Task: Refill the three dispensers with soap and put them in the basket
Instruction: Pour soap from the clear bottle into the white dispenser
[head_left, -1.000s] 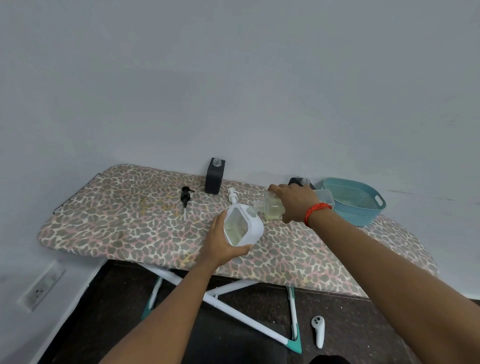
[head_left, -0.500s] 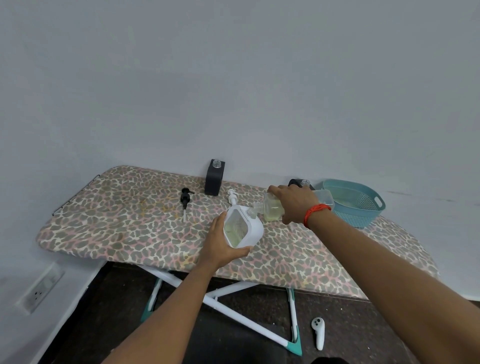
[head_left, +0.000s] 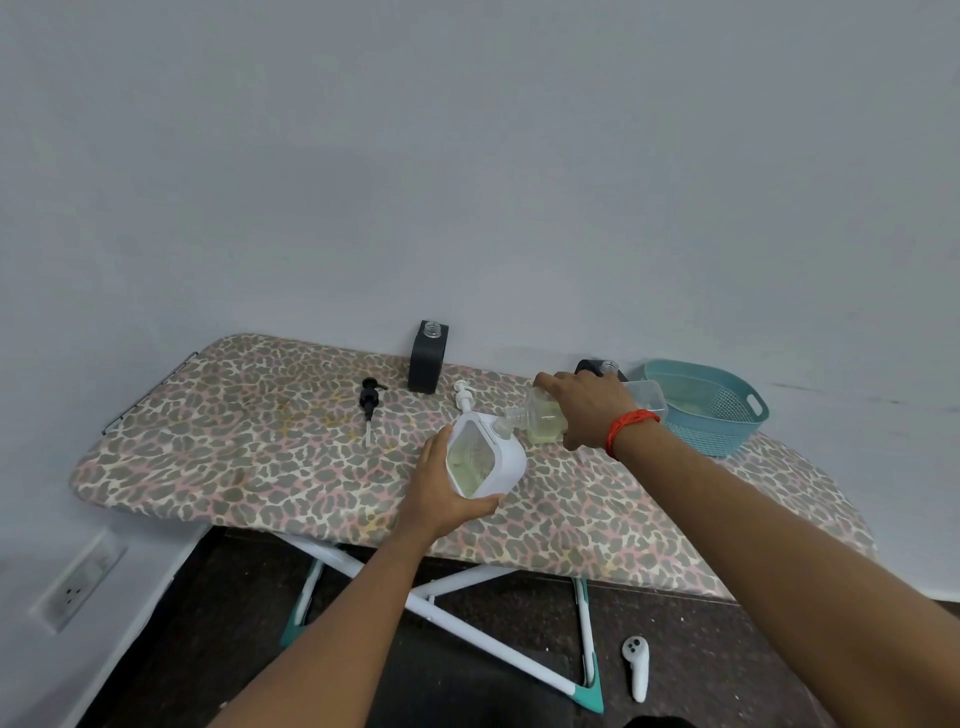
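My left hand (head_left: 439, 493) grips a white square dispenser (head_left: 480, 460), tilted, with its open neck facing right. My right hand (head_left: 584, 405) holds a clear soap bottle (head_left: 543, 418) of pale yellow liquid, tipped so its mouth meets the dispenser's neck. A black dispenser (head_left: 427, 356) stands open-topped by the wall. Another black dispenser (head_left: 597, 366) shows partly behind my right hand. A black pump (head_left: 369, 400) and a white pump (head_left: 463, 397) lie on the board. The teal basket (head_left: 711, 410) sits at the right.
Everything rests on an ironing board (head_left: 260, 457) with a leopard-print cover, set against a grey wall. A clear plastic tub (head_left: 647, 397) lies beside the basket. A white controller (head_left: 636, 667) lies on the dark floor. A wall socket (head_left: 78, 577) is at lower left.
Both hands have held nearly still, with the soap bottle staying tipped against the white dispenser's neck.
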